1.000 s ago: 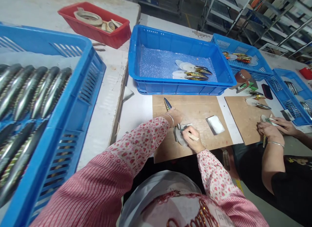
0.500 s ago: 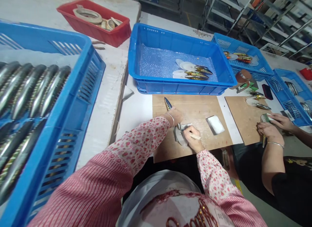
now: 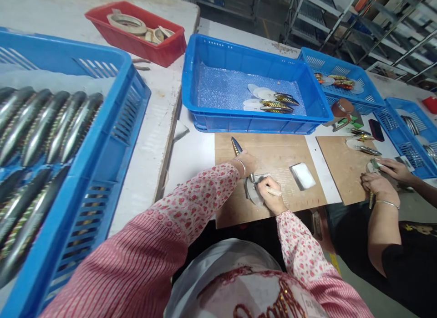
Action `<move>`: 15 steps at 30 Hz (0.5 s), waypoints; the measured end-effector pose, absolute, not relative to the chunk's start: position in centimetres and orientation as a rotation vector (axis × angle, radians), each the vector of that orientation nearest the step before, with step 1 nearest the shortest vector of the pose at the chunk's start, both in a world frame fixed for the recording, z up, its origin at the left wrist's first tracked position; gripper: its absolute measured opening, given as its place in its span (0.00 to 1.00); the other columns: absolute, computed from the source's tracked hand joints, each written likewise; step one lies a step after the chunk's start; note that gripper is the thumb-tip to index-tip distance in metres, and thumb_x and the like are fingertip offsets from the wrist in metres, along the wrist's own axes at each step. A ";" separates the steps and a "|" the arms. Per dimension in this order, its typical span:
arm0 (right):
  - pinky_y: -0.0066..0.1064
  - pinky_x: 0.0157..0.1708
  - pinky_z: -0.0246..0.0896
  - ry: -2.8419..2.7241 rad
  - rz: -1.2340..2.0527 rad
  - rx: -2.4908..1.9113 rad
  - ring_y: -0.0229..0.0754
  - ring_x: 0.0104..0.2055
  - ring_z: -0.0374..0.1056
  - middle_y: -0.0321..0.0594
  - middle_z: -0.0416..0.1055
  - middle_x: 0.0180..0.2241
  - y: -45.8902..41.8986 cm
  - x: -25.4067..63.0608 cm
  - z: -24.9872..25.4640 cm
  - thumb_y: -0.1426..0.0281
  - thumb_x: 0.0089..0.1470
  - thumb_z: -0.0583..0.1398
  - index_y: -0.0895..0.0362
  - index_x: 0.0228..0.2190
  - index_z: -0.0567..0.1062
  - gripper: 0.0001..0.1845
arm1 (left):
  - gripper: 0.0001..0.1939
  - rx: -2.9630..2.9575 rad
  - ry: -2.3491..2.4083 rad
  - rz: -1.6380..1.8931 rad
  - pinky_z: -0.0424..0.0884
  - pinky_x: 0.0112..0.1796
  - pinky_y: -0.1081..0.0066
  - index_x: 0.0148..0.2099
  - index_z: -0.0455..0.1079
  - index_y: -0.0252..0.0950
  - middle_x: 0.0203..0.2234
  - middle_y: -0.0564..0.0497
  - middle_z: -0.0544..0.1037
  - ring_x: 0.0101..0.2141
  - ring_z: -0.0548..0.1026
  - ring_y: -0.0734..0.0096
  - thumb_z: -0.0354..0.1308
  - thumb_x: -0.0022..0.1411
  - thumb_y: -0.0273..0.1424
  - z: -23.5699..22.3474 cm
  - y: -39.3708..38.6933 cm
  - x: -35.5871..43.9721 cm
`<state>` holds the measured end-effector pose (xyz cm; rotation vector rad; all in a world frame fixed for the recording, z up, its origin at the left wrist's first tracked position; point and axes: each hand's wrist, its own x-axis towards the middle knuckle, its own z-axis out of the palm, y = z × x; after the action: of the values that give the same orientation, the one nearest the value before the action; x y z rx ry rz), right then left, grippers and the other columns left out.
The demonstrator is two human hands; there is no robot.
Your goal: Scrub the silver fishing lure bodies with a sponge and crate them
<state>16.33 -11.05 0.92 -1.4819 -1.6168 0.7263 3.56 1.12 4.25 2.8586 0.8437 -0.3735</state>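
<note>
Left hand [image 3: 248,164] wrapped round a fish-shaped piece [image 3: 236,146], dark back, banded side. Piece is on the left half of the brown board [image 3: 235,215], far tip poking out past the fingers, clear disc [image 3: 255,197] at its near end. Middle of the piece is hidden by the hand. Right hand [image 3: 270,195] closed on a pale stick tool [image 3: 274,191], right at the disc; the working tip is too small to make out. White block [image 3: 303,176] sits at the right of the board, apart from both hands.

Blue tray [image 3: 259,122] walls off the far side of the board; bubble wrap [image 3: 221,85] inside, few finished-looking lures [image 3: 276,109] at its right. Left: slotted blue crate [image 3: 131,76] of dark fish-shaped bodies [image 3: 56,122], red bin [image 3: 164,56] with tape rolls [image 3: 126,23] farther back. Right on the bench [image 3: 194,158]: brown mug [image 3: 342,109], second board [image 3: 341,172], co-worker's hands [image 3: 378,183] just beyond it
</note>
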 end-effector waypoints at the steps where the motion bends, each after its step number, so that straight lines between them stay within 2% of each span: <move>1: 0.27 0.25 0.54 -1.620 0.725 -1.479 0.35 0.22 0.58 0.31 0.62 0.19 -11.1 16.3 0.9 0.64 0.54 0.56 0.55 0.21 0.65 0.13 | 0.05 2.854 0.846 -0.375 0.57 0.39 0.61 0.31 0.74 0.27 0.32 0.35 0.78 0.35 0.74 0.62 0.56 0.56 0.21 4.3 1.1 3.6; 4: 0.27 0.26 0.54 -1.646 0.717 -1.468 0.35 0.22 0.59 0.32 0.62 0.20 -11.2 16.3 0.9 0.64 0.54 0.56 0.55 0.22 0.66 0.12 | 0.05 2.843 0.852 -0.379 0.57 0.39 0.61 0.32 0.74 0.27 0.33 0.34 0.79 0.36 0.74 0.62 0.56 0.56 0.21 4.4 1.1 3.6; 10: 0.26 0.24 0.51 -1.622 0.726 -1.496 0.33 0.20 0.55 0.29 0.57 0.17 -11.1 16.3 0.7 0.66 0.52 0.56 0.55 0.19 0.61 0.14 | 0.07 2.841 0.857 -0.372 0.58 0.39 0.61 0.32 0.75 0.27 0.33 0.34 0.79 0.35 0.74 0.61 0.55 0.56 0.21 4.3 1.1 3.6; 15: 0.27 0.25 0.53 -1.589 0.742 -1.495 0.34 0.21 0.58 0.30 0.60 0.18 -11.1 16.3 0.6 0.64 0.54 0.56 0.55 0.20 0.64 0.14 | 0.08 2.857 0.857 -0.382 0.58 0.39 0.62 0.33 0.76 0.30 0.33 0.36 0.79 0.35 0.75 0.61 0.55 0.56 0.21 4.2 1.2 3.7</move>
<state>16.30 -11.14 0.60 -1.4952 -1.5895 0.7423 3.69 1.20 4.25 2.8568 0.8568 -0.3824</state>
